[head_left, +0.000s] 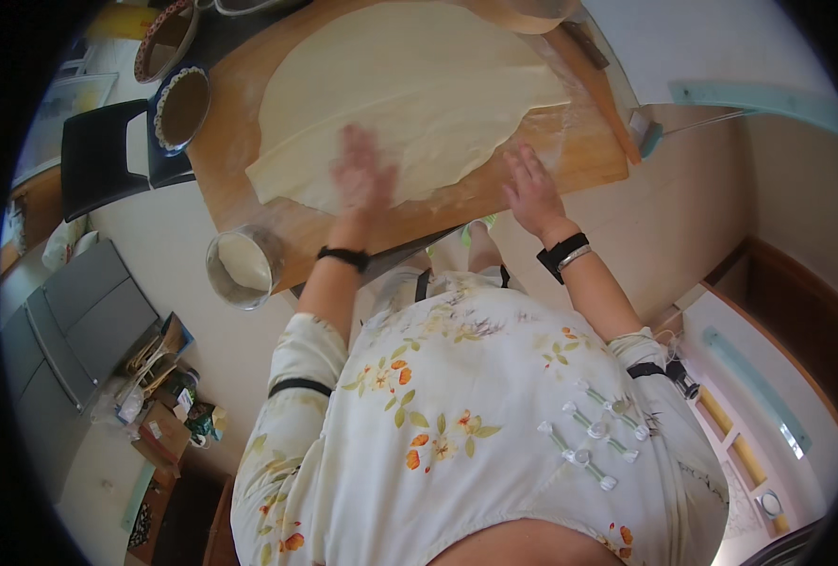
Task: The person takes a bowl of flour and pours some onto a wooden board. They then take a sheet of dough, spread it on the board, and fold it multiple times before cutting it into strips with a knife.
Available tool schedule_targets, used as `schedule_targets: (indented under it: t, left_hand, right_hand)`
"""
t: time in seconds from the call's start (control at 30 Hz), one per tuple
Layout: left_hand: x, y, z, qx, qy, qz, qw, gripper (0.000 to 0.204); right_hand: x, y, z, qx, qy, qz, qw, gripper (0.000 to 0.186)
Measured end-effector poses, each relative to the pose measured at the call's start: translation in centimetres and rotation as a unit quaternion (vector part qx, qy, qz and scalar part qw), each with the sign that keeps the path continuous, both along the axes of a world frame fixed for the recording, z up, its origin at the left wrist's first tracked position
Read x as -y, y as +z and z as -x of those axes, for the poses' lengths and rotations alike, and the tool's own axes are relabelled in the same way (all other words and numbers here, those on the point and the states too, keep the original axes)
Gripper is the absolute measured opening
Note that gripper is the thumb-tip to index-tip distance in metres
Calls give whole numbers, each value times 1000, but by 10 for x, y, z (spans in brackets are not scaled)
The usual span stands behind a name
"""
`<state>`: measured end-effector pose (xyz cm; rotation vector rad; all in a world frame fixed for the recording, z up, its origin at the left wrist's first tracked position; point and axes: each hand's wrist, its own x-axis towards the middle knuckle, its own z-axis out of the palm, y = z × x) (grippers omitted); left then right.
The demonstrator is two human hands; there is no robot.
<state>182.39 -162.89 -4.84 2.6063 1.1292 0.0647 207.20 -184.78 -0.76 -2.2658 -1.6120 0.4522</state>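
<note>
A large, thin sheet of pale dough [410, 85] covers much of a wooden board [579, 156], and its near edge is uneven. My left hand [362, 174] is over the dough's near left part, smeared by motion, with its fingers stretched out and nothing visible in it. Whether it touches the dough I cannot tell. Close to the board's near right edge is my right hand [534, 193], empty, its fingers extended toward the dough's border.
A clear round container [244, 266] with pale contents stands by the board's near left corner. Farther left are a dark-centred round dish [182, 108] and a patterned-rim basket [166, 40]. A black chair [106, 158] stands beyond. A dark knife-like tool [584, 44] lies at the far right.
</note>
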Motion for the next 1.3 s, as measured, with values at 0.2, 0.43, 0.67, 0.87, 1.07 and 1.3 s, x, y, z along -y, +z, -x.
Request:
schedule_targets:
  t: [0.2, 0.43, 0.67, 0.87, 1.07, 1.3]
  left_hand:
    - [21, 31, -13, -153, 156, 79, 973, 92]
    - [77, 23, -135, -11, 6, 87, 996, 90]
    - [126, 26, -208, 69, -144, 173, 972, 87]
    - [46, 7, -142, 60, 26, 91, 994, 85]
    - [15, 11, -121, -107, 120, 15, 987, 81]
    - [77, 28, -207, -81, -62, 57, 993, 85]
  right_hand:
    - [-12, 7, 2, 54, 153, 35, 986, 57]
    - [9, 5, 2, 134, 281, 9, 950, 37]
    - [62, 20, -53, 49, 213, -76, 973, 18]
    - [81, 28, -80, 30, 138, -78, 987, 18]
    - [74, 22, -80, -1, 142, -85, 986, 17]
    - [62, 12, -87, -27, 150, -80, 985, 22]
